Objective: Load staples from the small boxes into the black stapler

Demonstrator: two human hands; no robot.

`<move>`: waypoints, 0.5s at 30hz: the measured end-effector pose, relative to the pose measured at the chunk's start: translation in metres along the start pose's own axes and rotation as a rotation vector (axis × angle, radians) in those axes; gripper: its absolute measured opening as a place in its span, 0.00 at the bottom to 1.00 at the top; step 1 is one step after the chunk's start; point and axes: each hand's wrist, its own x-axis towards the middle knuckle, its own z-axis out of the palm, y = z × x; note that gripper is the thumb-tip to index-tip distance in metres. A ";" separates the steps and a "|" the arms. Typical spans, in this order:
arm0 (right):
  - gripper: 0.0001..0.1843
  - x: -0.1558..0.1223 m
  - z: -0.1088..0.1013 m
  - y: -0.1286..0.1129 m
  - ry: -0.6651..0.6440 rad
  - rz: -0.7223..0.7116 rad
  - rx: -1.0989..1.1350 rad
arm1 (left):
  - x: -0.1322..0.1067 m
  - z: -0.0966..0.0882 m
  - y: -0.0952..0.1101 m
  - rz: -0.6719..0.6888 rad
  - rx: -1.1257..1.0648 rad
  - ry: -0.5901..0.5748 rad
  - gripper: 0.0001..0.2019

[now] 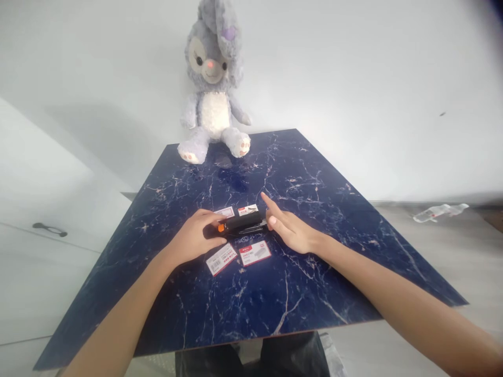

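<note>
A black stapler (244, 223) with an orange end (221, 228) lies crosswise near the middle of the table, among small staple boxes. My left hand (195, 235) curls around its orange end, thumb on the near side and fingers on the far side. At the other end, my right hand (290, 229) rests against the stapler with the index finger stretched out and the thumb apart. Two red-and-white boxes, a left one (221, 259) and a right one (255, 253), lie on the near side. Beyond the stapler are another box (247, 210) and a partly covered white one (227, 211).
The table (251, 298) has a dark blue marbled top. A grey-purple plush rabbit (214, 78) sits at its far edge against the white wall. A clear plastic item (440, 212) lies on the floor to the right. A cabinet handle (50, 229) shows at left.
</note>
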 end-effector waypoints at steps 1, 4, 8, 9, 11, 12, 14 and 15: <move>0.39 0.000 0.002 0.001 -0.002 -0.011 0.005 | 0.000 0.000 0.000 -0.008 -0.004 0.002 0.25; 0.41 0.002 0.009 0.001 -0.004 -0.058 0.020 | 0.001 0.001 -0.001 -0.019 -0.016 0.014 0.26; 0.42 0.004 0.014 0.001 -0.024 -0.114 0.011 | 0.000 0.001 0.002 -0.005 -0.021 0.025 0.25; 0.43 0.004 0.015 0.001 -0.026 -0.121 0.005 | 0.000 0.001 0.002 -0.003 -0.023 0.026 0.25; 0.46 0.005 0.016 0.002 -0.025 -0.135 -0.008 | 0.000 0.000 0.004 0.000 -0.032 0.025 0.24; 0.48 0.006 0.016 0.002 -0.023 -0.146 -0.015 | 0.000 0.000 0.004 0.001 -0.037 0.025 0.24; 0.52 0.007 0.017 0.001 -0.016 -0.171 -0.023 | 0.001 0.000 0.005 0.001 -0.040 0.026 0.24; 0.53 0.008 0.017 0.001 -0.009 -0.183 -0.026 | 0.001 0.000 0.005 0.002 -0.034 0.028 0.24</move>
